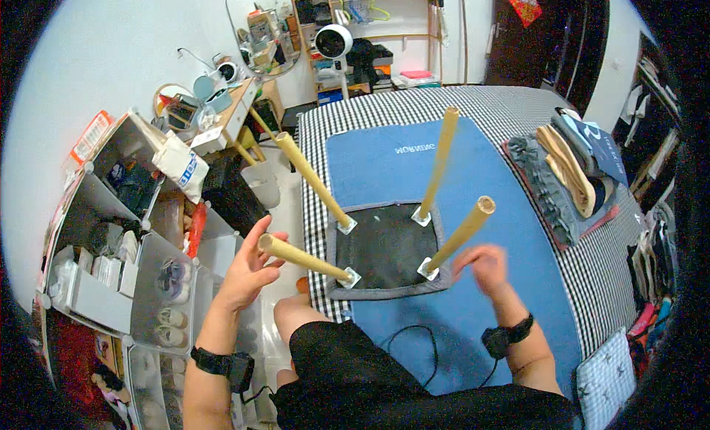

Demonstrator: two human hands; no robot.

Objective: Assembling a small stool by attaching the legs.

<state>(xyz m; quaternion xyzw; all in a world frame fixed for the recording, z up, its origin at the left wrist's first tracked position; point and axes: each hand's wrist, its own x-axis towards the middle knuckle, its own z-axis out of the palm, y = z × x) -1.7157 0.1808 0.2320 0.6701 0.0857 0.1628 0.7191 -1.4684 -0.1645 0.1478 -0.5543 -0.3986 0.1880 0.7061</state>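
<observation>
An upside-down stool (386, 246) with a grey padded seat and black underside lies on the blue mat. Its wooden legs point up: the near-left leg (310, 260), the far-left leg (316, 181), the far-right leg (439, 164) and the near-right leg (460, 236). White square plates sit at their bases. My left hand (251, 266) is open, fingers apart, beside the top of the near-left leg; whether it touches the leg is unclear. My right hand (482, 269) is beside the seat's near-right corner, its fingers smeared by motion. Both wrists wear black strapped devices.
The blue mat (510, 312) lies over a checkered bedspread (599, 278). Folded clothes (566, 167) are stacked at the right, with a light blue checked cushion (608, 378) nearer. Clear shoe boxes (166, 312) stand at the left. A black cable (436, 349) lies near my legs.
</observation>
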